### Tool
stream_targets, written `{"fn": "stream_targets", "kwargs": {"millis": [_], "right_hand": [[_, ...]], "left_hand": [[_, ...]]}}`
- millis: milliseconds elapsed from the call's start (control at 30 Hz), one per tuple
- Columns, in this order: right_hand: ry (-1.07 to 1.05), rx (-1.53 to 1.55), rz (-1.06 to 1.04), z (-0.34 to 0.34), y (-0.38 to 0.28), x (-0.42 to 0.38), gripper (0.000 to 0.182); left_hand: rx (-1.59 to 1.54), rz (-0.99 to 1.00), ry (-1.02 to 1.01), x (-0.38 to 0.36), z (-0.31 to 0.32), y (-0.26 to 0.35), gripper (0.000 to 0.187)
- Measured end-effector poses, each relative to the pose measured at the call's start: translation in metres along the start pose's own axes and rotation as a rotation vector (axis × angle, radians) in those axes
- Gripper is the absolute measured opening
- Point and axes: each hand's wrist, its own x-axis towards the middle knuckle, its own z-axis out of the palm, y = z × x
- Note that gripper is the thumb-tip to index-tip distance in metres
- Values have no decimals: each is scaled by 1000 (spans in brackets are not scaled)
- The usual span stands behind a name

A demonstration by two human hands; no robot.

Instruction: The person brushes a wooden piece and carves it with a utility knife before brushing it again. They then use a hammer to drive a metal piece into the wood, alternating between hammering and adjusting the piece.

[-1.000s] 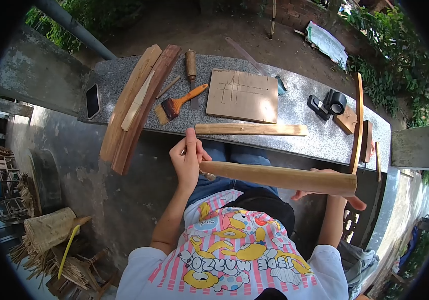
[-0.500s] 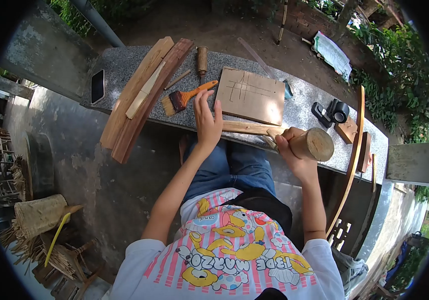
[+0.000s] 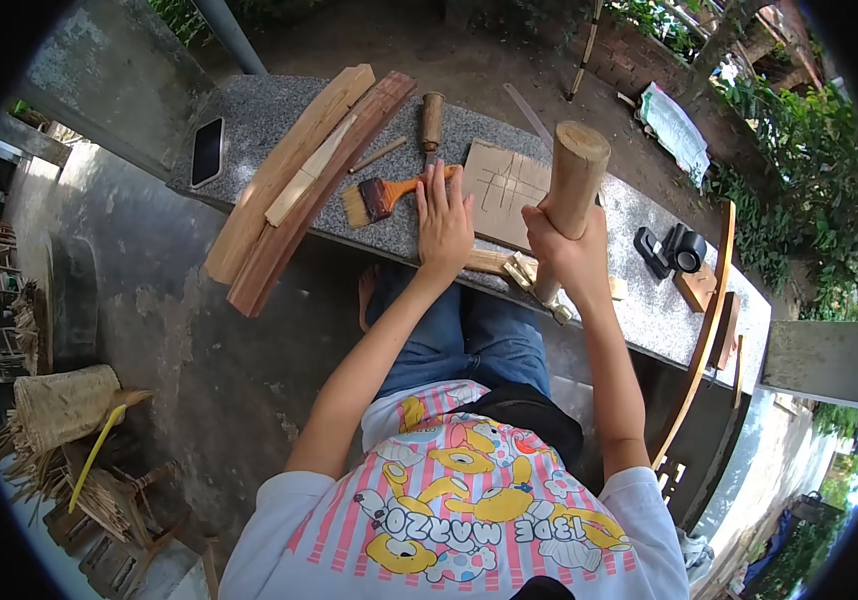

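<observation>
My right hand [image 3: 571, 245] is wrapped round a thick wooden mallet [image 3: 580, 180], held upright over the front edge of the stone bench. Beneath it lies a light wooden strip [image 3: 489, 262] with some pale wood pieces [image 3: 521, 272] on it. My left hand [image 3: 445, 222] lies flat with fingers stretched out, its fingertips over the orange handle of a brush [image 3: 374, 201]. A wooden-handled tool [image 3: 432, 122] is just beyond those fingertips. Between and behind the hands sits a brown board [image 3: 504, 190] with drawn lines, partly hidden by my right hand and the mallet.
On the stone bench [image 3: 639, 205], long curved wooden pieces [image 3: 289, 190] and a phone [image 3: 207, 152] lie at left. A black tool [image 3: 671, 250], a wooden block [image 3: 697, 287] and a long curved strip [image 3: 714, 320] are at right. A clear ruler [image 3: 527, 112] lies behind the board.
The mallet has swung from pointing toward the camera to upright, and my right hand has risen slightly. My left hand has shifted right and flattened. The whole view has shifted a little.
</observation>
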Motion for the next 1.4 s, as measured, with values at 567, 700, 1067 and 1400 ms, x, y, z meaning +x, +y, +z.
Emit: {"fn": "stream_targets", "kwargs": {"millis": [567,700,1067,1400], "right_hand": [[64,663,135,-50,32,46,25],[-10,732,156,-53,38,61,27],[-16,1106,241,-116,146,79,29],[-18,1172,224,-107,156,70,26]], "left_hand": [[39,-11,-93,1,-3,0,51],[40,-2,-105,3,-5,0,50],[78,2,-138,5,-5,3,45],[60,-1,-127,5,-3,0,43]]}}
